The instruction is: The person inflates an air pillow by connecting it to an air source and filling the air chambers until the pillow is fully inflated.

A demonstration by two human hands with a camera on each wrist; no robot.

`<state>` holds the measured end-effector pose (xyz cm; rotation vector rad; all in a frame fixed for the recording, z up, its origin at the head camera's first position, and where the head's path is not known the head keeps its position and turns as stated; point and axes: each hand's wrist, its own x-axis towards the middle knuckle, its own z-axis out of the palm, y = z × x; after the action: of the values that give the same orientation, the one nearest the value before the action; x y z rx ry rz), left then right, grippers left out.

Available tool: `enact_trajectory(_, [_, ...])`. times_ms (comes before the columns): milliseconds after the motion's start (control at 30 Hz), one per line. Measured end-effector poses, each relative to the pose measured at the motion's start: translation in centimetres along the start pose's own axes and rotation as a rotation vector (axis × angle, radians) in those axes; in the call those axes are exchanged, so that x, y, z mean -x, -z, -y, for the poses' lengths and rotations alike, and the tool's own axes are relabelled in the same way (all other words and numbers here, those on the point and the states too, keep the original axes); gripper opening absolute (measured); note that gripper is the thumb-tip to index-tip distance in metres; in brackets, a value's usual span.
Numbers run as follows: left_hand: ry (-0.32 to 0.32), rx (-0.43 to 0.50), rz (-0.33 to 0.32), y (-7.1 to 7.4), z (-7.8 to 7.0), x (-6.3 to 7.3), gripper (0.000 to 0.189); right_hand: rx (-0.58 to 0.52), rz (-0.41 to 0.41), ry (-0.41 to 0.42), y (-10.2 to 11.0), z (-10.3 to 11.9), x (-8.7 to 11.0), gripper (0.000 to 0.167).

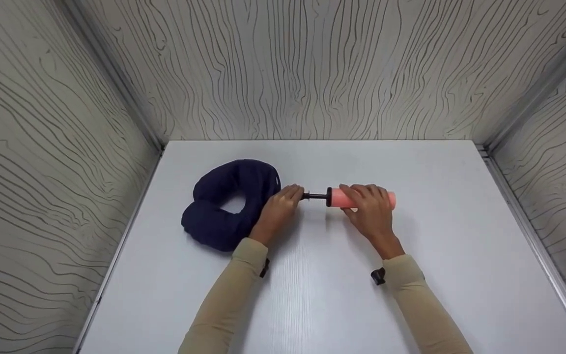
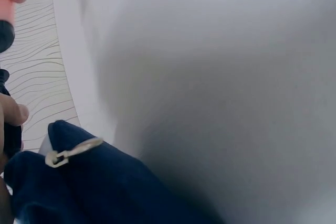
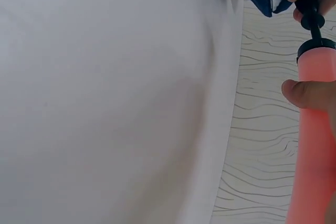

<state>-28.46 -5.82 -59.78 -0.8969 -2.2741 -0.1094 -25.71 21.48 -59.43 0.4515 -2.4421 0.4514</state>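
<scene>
A hand pump [image 1: 338,197] with a pink barrel and black end cap lies sideways in the air between both hands. My right hand [image 1: 374,211] wraps round the barrel, its thumb [image 3: 299,94] across the pink side in the right wrist view. From the cap a thin black rod [image 1: 318,196] runs to my left hand [image 1: 279,209], whose fingers grip the pump's black end beyond a small disc [image 3: 313,21]. Just beside that hand is a navy U-shaped neck pillow [image 1: 214,226]; the left wrist view shows its pale zipper pull [image 2: 73,151]. The fingers partly hide where the pump's end meets the pillow.
The pillow rests on the left part of a white table [image 1: 302,295]. Wood-grain panels [image 1: 283,73] rise behind the table and along both sides. Each sleeve carries a small black wrist camera [image 1: 378,276].
</scene>
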Motion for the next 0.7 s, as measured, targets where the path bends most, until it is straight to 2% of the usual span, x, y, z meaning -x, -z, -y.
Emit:
enact_trajectory(200, [0.025, 0.041, 0.002, 0.0, 0.0, 0.1, 0.030, 0.002, -0.026, -0.005, 0.9, -2.0, 0.4, 0.067])
enact_trajectory(333, [0.041, 0.053, -0.006, 0.1, -0.1, 0.3, 0.028, -0.002, -0.045, -0.006, 0.9, -2.3, 0.4, 0.067])
enact_trajectory(533, [0.024, 0.037, 0.007, 0.1, -0.5, 0.4, 0.030, 0.008, -0.011, 0.019, -0.3, -0.1, 0.2, 0.065])
enact_trajectory(700, [0.031, 0.006, 0.013, 0.2, -0.7, 0.3, 0.031, 0.035, -0.017, 0.034, -1.4, 2.3, -0.3, 0.065])
